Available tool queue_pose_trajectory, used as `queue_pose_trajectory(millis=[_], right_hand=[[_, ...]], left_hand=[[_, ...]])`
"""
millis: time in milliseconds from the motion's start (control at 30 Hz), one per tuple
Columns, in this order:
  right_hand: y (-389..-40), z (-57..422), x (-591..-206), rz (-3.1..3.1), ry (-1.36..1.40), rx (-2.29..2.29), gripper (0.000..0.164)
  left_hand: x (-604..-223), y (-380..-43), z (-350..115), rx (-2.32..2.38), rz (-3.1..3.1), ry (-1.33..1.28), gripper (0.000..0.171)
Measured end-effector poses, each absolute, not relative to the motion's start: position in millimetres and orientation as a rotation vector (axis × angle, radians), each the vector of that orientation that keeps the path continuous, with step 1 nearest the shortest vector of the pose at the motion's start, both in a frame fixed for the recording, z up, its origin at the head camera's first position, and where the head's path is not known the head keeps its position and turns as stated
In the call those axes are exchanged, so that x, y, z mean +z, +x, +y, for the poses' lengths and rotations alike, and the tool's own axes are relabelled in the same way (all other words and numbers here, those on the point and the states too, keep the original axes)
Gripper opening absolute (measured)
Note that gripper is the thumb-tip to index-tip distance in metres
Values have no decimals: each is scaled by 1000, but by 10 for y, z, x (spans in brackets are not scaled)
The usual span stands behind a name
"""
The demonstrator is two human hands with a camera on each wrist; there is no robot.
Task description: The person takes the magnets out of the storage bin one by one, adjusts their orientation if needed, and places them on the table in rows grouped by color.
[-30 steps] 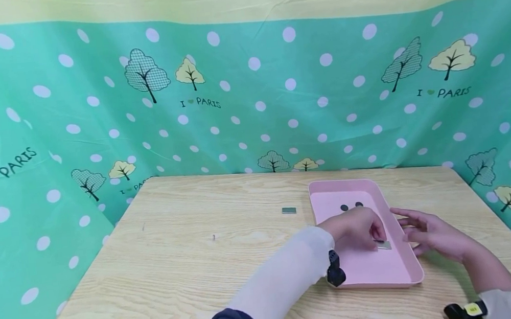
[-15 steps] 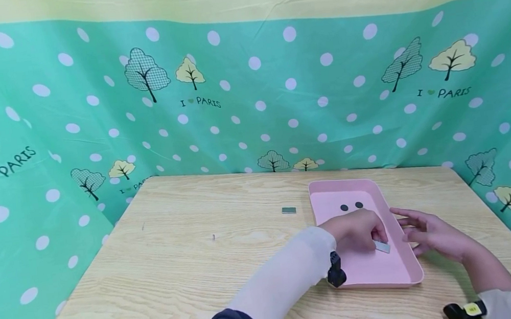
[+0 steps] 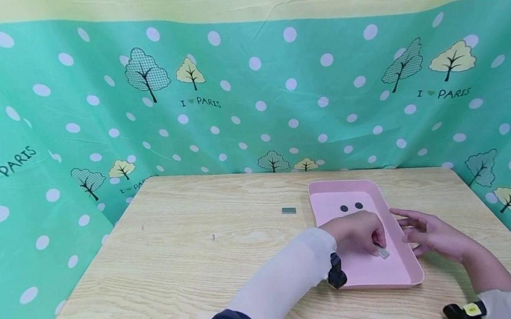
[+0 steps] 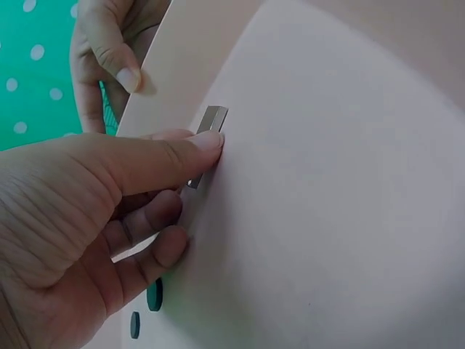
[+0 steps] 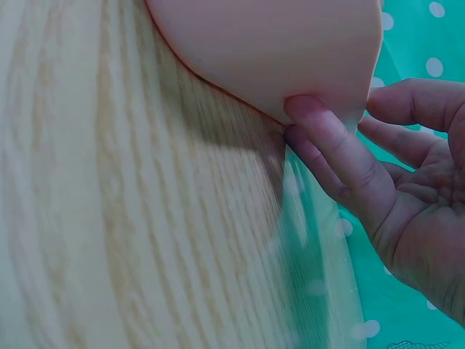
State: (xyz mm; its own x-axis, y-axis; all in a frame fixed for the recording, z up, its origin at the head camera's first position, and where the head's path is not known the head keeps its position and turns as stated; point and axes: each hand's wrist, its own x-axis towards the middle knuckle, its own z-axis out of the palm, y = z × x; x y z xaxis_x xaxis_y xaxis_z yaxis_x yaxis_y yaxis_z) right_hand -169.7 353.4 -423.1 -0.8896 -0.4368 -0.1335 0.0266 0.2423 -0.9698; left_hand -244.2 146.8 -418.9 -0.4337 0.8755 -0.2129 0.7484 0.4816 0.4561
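My left hand (image 3: 363,231) reaches into the pink tray (image 3: 332,187) and pinches a small flat silver metal bar (image 3: 383,253) between thumb and fingers. In the left wrist view the thumb lies across the bar (image 4: 213,120), leaving both ends showing; its other fingers are bent. Two dark round discs (image 3: 344,208) lie farther back in the tray. Beside the tray's right wall, my right hand (image 3: 438,237) has its fingers spread and loosely bent. From the right wrist camera, its fingertips (image 5: 305,109) touch the outer wall of the tray (image 5: 276,51).
Another small grey bar (image 3: 289,210) lies on the wooden table (image 3: 178,269), left of the tray. A tiny dark speck (image 3: 214,237) is farther left. The green dotted curtain (image 3: 239,89) hangs behind the table and along its sides.
The bar in my left hand has turned within the fingers, and its visible end has tilted toward the front of the tray. My right hand and the tray have stayed put.
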Motion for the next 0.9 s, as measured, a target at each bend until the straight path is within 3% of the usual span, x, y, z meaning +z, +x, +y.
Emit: queue_pose_trajectory(millis=[900], right_hand=[[-1725, 3540, -4250, 2163, -348, -1673, 66]], left_hand=[[-4098, -2447, 1410, 618, 2149, 1303, 10]])
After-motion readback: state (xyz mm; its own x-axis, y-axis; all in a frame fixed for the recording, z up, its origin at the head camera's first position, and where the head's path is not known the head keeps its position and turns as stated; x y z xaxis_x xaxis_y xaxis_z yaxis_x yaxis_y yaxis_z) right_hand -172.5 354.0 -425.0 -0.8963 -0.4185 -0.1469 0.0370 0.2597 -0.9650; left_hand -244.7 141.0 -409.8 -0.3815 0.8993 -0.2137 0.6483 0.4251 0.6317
